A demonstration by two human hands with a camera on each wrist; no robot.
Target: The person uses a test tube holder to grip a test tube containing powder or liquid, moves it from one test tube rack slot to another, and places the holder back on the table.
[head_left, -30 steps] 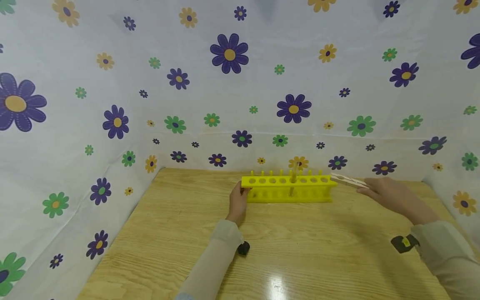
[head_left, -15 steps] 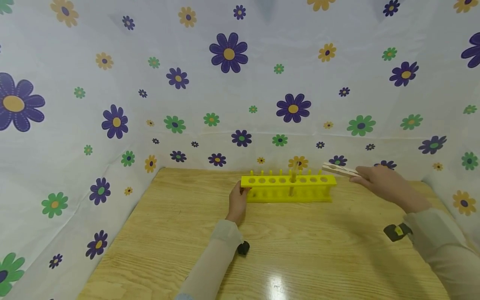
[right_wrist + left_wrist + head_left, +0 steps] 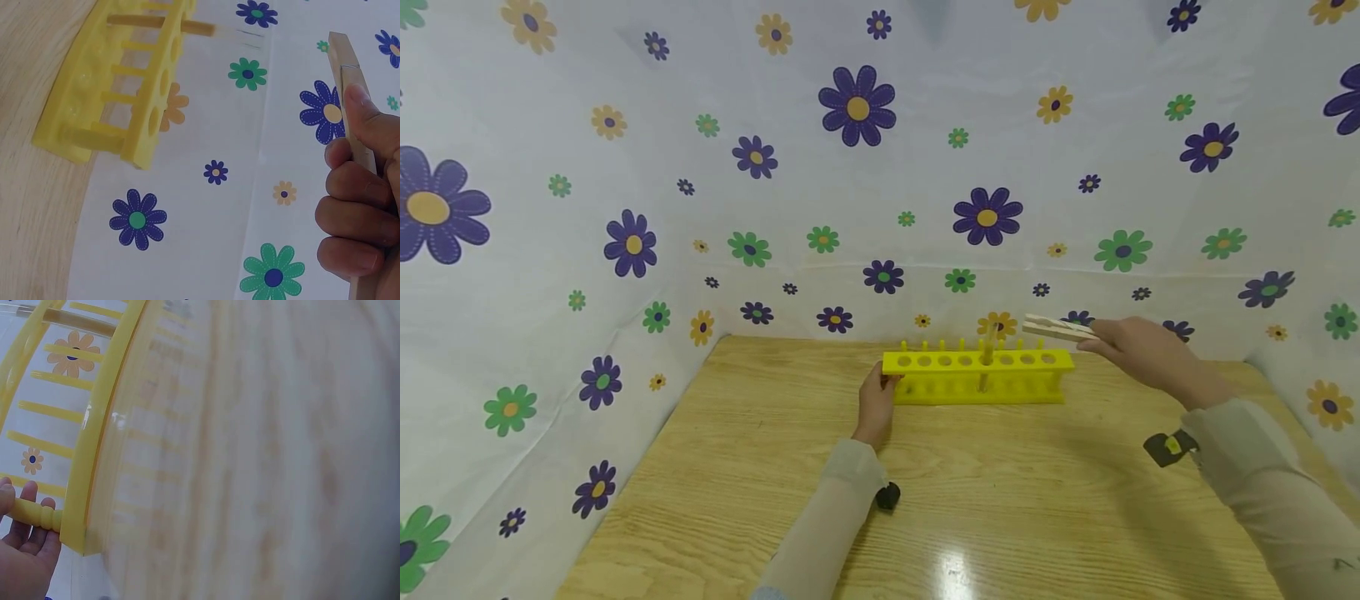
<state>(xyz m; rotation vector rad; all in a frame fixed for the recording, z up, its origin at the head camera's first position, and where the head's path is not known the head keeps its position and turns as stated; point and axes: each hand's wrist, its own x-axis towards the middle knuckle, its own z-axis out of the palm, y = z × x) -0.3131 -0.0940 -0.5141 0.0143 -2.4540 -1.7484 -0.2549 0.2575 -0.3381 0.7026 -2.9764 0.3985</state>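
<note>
A yellow test tube rack (image 3: 940, 398) stands near the back of the table, with a row of round holes along its top. One test tube (image 3: 988, 358) stands upright in a hole right of its middle; in the right wrist view the tube (image 3: 199, 27) shows a brownish content and a clear upper end. My left hand (image 3: 875, 404) grips the rack's left end post (image 3: 34, 514), thumb and fingers round it. My right hand (image 3: 1138, 354) holds a wooden test tube clamp (image 3: 1052, 327) with a wire spring. The clamp's tip is in the air above the rack's right part, apart from the tube.
The wood-grain table (image 3: 955, 483) extends in front of the rack. Behind and at both sides hangs a white flower-print sheet (image 3: 850, 192). A small black device sits on each wrist.
My right hand has moved left and up with the clamp, bringing its tip from beyond the rack's right end to over its right part. My left hand and the rack have stayed put.
</note>
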